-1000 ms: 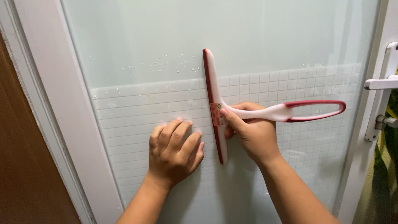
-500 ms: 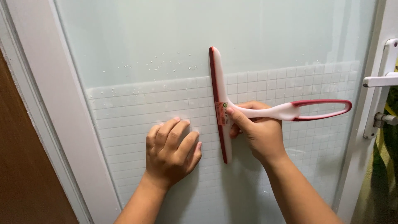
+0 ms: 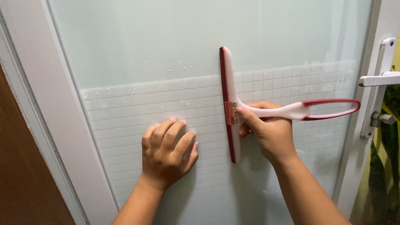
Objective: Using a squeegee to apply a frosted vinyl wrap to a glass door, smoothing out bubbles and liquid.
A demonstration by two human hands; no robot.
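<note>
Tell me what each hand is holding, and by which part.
The right hand grips the red-and-white squeegee where its handle meets the blade. The left hand holds nothing; it rests flat on the gridded film on the frosted glass.

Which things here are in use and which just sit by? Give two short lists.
In use: red and white squeegee gripped by right hand; left hand pressing gridded film on frosted glass door.
Sitting by: white door handle; water droplets.
</note>
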